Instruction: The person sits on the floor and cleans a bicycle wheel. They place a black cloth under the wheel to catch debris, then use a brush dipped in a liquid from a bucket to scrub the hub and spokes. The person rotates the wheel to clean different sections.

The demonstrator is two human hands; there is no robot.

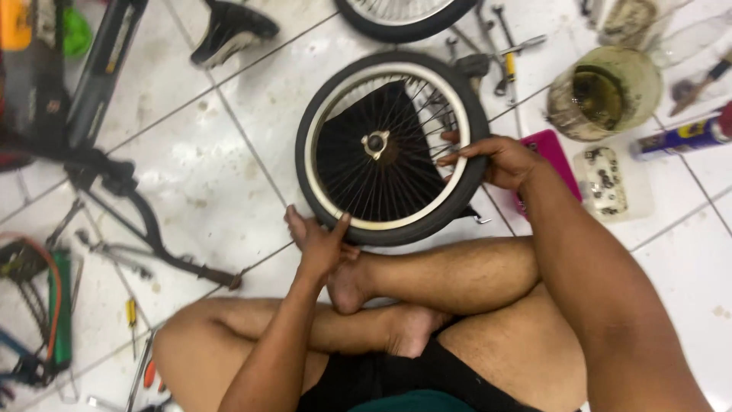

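Note:
A small bicycle wheel point(393, 145) with a black tyre, pale rim and thin spokes lies flat on a black box in front of my crossed legs. My left hand point(320, 244) grips the tyre at its near left edge, thumb over the rubber. My right hand point(496, 159) holds the tyre's right side, with fingers reaching over the rim toward the spokes. The metal hub point(375, 143) sits in the middle.
A second wheel point(400, 17) lies beyond. Wrenches point(503, 46), a dirty bucket point(602, 93), a spray can point(682, 137), a pink tray point(553, 149) and a parts box point(610, 181) are at right. A bike frame point(114, 183), saddle point(229, 30) and screwdrivers point(131, 317) lie left on the white tile floor.

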